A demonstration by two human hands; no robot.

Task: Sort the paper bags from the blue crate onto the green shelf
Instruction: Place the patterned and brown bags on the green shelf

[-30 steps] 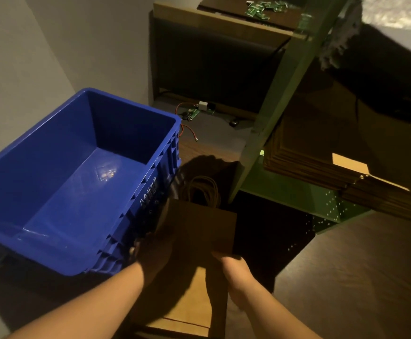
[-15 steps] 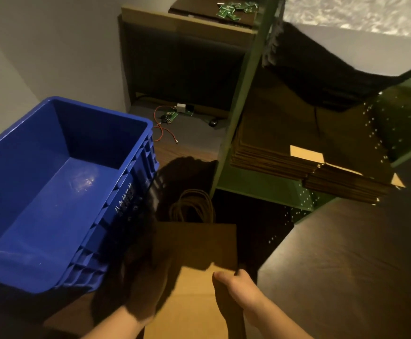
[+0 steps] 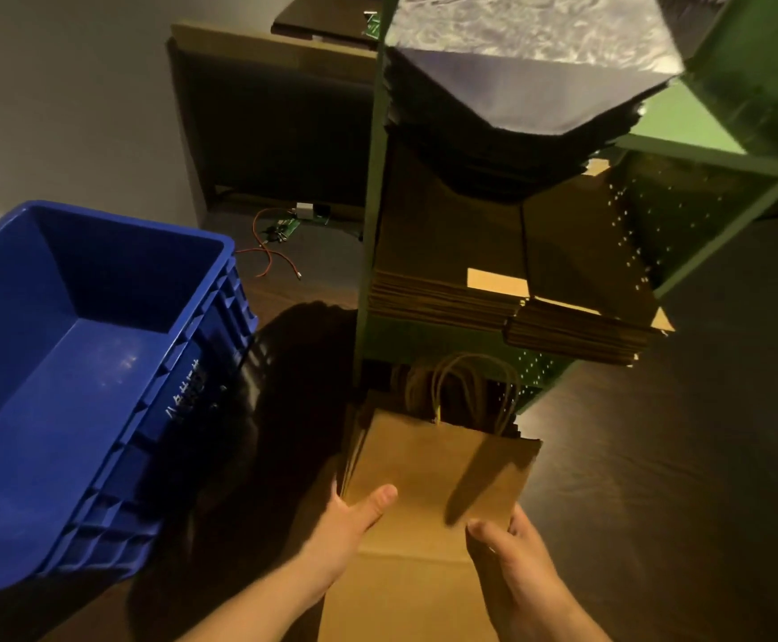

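Gripping both side edges, the left hand point(image 3: 350, 518) and right hand point(image 3: 514, 546) hold a flat stack of brown paper bags point(image 3: 438, 479), handles aimed at the green metal shelf's point(image 3: 438, 338) lower level for squared insertion; the blue plastic crate point(image 3: 160, 410) is seen emptied.

A flat bundle of brown paper bags point(image 3: 433, 493), twine handles pointing up-frame, sits lower centre before the green shelf point(image 3: 429, 338), where flattened bags point(image 3: 447, 252) lie stacked. The blue crate point(image 3: 76, 363), left, stands open.
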